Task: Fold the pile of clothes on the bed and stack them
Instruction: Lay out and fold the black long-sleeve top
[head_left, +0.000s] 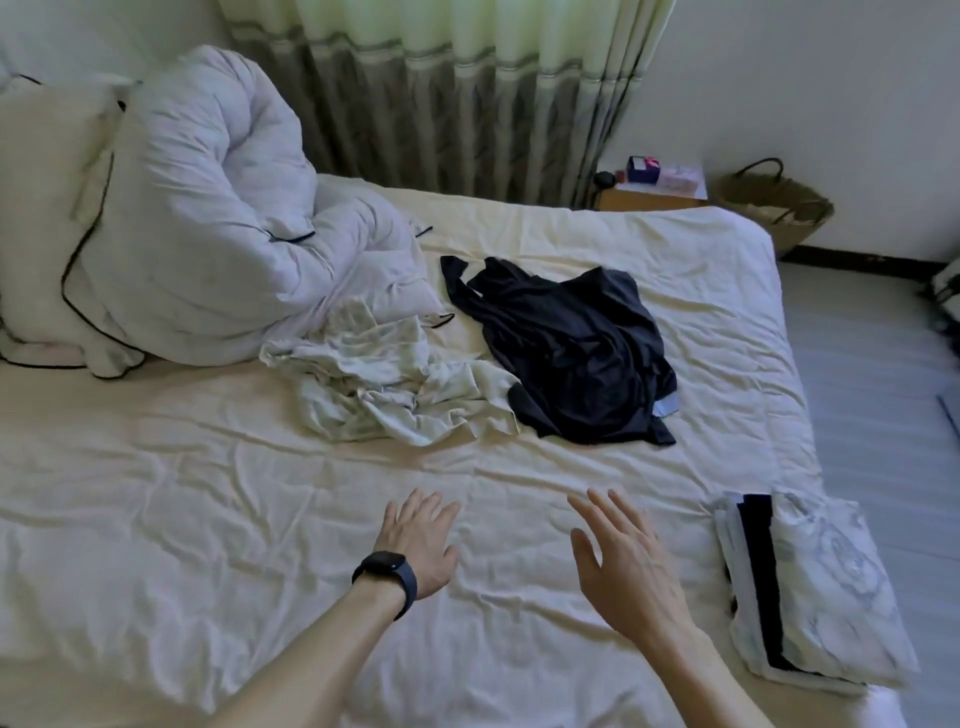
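A crumpled dark navy garment (571, 353) lies in the middle of the bed (156, 519). Beside it, to its left, lies a crumpled pale patterned garment (384, 379). At the bed's near right corner sits a stack of folded clothes (810, 592), pale patterned cloth with a black layer showing. My left hand (415, 545), with a dark watch on the wrist, hovers over the bare sheet with fingers spread. My right hand (628, 561) is also open, fingers straight, above the sheet. Both hands hold nothing and are short of the crumpled clothes.
A bunched white duvet (208, 218) and a pillow (41, 171) fill the bed's far left. Curtains (441, 93) hang behind. A bedside table (654, 195) with small items and a woven basket (774, 208) stand beyond the far right corner. Floor lies to the right.
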